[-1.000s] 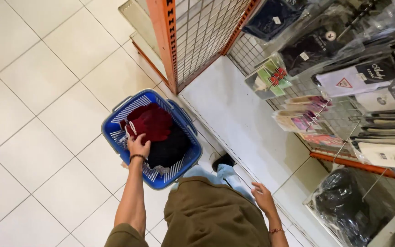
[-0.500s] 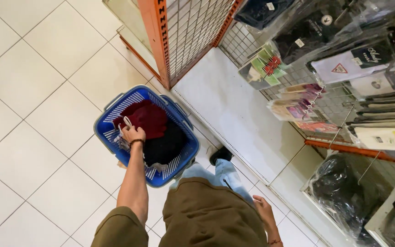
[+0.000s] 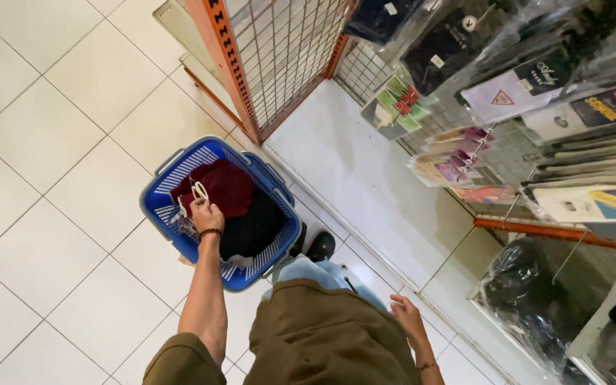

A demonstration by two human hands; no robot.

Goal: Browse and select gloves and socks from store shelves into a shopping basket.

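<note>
left hand [image 3: 207,216] closed around white hanger [image 3: 199,191] inside blue basket [image 3: 272,184] on tiled floor [image 3: 58,142], above maroon garment [image 3: 226,187]. right hand [image 3: 406,318] hangs loosely open by hip, empty.

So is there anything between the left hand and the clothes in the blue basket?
Nothing visible. The left hand is already inside the blue basket, right over the dark red garment, holding something pale I can't identify. The right hand hangs by the leg, away from the basket.
</note>
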